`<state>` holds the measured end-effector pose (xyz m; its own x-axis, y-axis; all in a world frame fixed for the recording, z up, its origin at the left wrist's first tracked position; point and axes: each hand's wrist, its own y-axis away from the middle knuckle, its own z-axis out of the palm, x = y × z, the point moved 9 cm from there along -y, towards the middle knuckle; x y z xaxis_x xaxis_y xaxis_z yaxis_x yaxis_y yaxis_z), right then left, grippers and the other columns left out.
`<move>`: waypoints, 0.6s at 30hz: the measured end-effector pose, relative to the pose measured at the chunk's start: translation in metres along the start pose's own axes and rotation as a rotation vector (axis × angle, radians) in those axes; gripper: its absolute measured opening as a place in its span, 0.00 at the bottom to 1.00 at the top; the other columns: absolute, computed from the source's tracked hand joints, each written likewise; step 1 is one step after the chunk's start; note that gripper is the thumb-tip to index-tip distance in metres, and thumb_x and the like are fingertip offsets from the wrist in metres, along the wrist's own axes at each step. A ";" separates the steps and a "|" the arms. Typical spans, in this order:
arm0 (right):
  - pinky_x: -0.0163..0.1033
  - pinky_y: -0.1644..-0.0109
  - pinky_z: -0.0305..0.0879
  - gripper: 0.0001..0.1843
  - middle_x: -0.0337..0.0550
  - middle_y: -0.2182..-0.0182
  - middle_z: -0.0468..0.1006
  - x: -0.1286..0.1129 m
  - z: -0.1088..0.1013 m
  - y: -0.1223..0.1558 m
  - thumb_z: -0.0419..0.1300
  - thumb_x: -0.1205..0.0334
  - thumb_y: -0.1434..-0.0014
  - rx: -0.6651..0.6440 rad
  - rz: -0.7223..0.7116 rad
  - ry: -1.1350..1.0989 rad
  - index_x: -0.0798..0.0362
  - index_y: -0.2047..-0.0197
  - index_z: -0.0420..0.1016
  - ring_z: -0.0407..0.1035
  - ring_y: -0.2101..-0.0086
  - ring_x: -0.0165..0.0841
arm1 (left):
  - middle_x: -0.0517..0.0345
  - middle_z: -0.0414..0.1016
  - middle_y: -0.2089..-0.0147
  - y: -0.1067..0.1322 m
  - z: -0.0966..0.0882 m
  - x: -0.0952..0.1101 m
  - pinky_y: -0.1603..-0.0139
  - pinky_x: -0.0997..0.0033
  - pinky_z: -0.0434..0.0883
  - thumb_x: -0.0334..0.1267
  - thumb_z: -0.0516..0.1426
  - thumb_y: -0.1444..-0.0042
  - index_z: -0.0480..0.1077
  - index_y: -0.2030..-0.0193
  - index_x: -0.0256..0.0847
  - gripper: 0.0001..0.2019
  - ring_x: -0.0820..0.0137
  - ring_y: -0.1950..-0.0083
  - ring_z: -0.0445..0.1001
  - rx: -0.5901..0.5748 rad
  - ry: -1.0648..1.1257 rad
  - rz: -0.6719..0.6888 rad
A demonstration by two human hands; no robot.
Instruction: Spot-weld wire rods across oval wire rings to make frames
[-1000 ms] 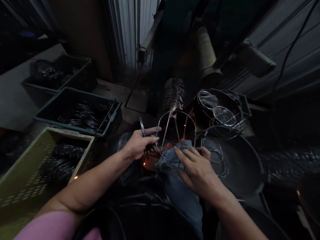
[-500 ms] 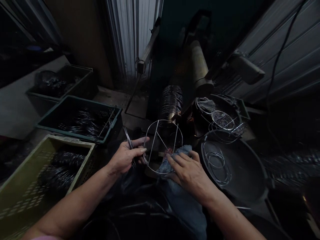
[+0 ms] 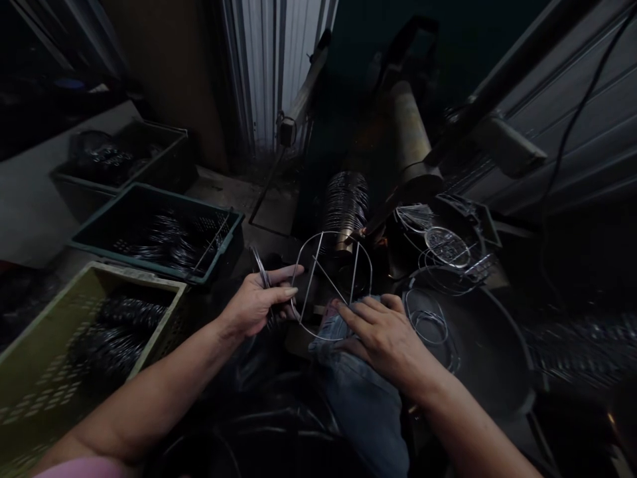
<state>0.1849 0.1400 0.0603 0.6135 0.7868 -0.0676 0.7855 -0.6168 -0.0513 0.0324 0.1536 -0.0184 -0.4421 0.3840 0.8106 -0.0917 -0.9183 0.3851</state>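
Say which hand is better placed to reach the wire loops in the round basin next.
Right, I'd judge: the right hand is nearer the basin, though also at the wire frame. The left hand is farther off, gripping that frame and some metal rings.

"Light, from where we stand?"
"Dim; corners near black. Brightest patch: pale, vertically ribbed metal sheeting, straight ahead."
"Beside it?"
"Flat dark-brown panel, left. Far right: grey metal wall with long seams, thin black cable hanging in front."
"Underfoot?"
"Dull grey floor, patchy, visible left of centre; can't tell the material from here."
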 end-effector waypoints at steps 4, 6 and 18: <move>0.45 0.57 0.51 0.23 0.45 0.66 0.74 0.006 -0.004 -0.006 0.61 0.56 0.46 -0.010 -0.001 0.013 0.56 0.49 0.67 0.65 0.62 0.37 | 0.56 0.73 0.73 -0.005 0.003 0.004 0.74 0.71 0.69 0.34 0.62 0.57 0.69 0.48 0.37 0.25 0.71 0.77 0.72 -0.002 0.018 0.010; 0.45 0.56 0.50 0.22 0.46 0.66 0.75 0.009 -0.006 -0.008 0.61 0.56 0.46 -0.020 0.000 0.017 0.56 0.50 0.68 0.65 0.62 0.37 | 0.56 0.73 0.74 -0.008 0.005 0.006 0.75 0.72 0.69 0.34 0.62 0.57 0.69 0.48 0.37 0.25 0.71 0.77 0.73 -0.009 0.029 0.019; 0.44 0.58 0.51 0.21 0.49 0.63 0.75 0.018 -0.016 -0.010 0.58 0.53 0.44 -0.033 -0.030 -0.033 0.55 0.51 0.68 0.66 0.62 0.37 | 0.60 0.71 0.76 -0.007 0.016 0.013 0.76 0.74 0.68 0.32 0.61 0.56 0.69 0.50 0.37 0.23 0.74 0.78 0.71 -0.019 0.043 0.010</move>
<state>0.1900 0.1607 0.0753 0.5871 0.8034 -0.0995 0.8060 -0.5915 -0.0205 0.0418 0.1671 -0.0034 -0.4813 0.3708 0.7943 -0.1040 -0.9239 0.3683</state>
